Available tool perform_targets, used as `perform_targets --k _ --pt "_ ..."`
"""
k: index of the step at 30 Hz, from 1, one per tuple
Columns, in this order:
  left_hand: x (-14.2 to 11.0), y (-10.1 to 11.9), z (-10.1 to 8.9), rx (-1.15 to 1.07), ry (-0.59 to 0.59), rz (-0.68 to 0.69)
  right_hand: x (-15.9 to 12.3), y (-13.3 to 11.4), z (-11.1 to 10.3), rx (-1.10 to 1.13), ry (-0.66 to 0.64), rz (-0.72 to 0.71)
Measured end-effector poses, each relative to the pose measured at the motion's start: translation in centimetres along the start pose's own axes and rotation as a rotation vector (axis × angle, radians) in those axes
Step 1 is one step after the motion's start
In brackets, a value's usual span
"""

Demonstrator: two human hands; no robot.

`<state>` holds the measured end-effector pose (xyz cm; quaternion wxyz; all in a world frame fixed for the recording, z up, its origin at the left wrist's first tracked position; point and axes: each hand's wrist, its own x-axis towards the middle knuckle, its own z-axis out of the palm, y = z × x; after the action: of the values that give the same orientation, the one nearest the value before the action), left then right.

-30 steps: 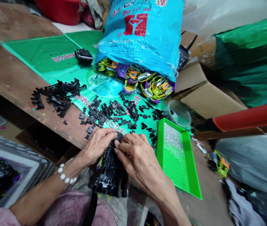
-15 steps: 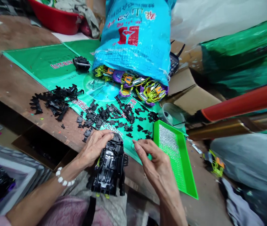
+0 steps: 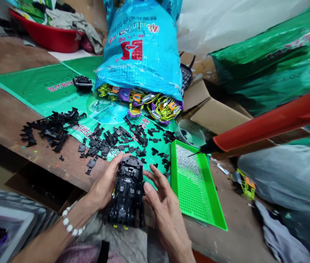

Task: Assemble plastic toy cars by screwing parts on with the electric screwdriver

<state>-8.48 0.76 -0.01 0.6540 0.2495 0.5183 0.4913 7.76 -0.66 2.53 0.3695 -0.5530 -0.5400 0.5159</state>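
Observation:
A black toy car underside lies in front of me at the table's edge, its rounded end away from me. My left hand grips it along its left side, white beads on the wrist. Beside its right side, my right hand has its fingers apart and holds nothing; I cannot tell whether the thumb touches the toy. Small black plastic parts lie scattered beyond the hands. To the right is a green tray with small silvery screws at its far end. A red power screwdriver points its thin bit over them.
A blue sack spills yellow and purple toy car bodies. Longer black pieces are heaped at the left, a black chassis behind them. A clear tub, a cardboard box and a red basin stand farther back.
My right hand drew away from the toy's far end, then came back to its right side with fingers spread. My left hand stays on the toy. The view has shifted to the right.

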Motion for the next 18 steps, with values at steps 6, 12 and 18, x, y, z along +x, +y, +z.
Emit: perform_targets --k 6,12,18 --pt "-0.7 0.6 0.3 -0.472 -0.106 -0.319 0.0 -0.6 -0.2 -0.027 0.028 -0.056" --pt "-1.1 0.3 1.1 -0.614 -0.25 -0.518 -0.1 -1.0 -0.6 -0.187 -0.019 -0.087" --pt "-1.0 0.6 1.9 -0.519 -0.079 -0.38 1.1 -1.5 -2.2 -0.544 0.061 -0.452"
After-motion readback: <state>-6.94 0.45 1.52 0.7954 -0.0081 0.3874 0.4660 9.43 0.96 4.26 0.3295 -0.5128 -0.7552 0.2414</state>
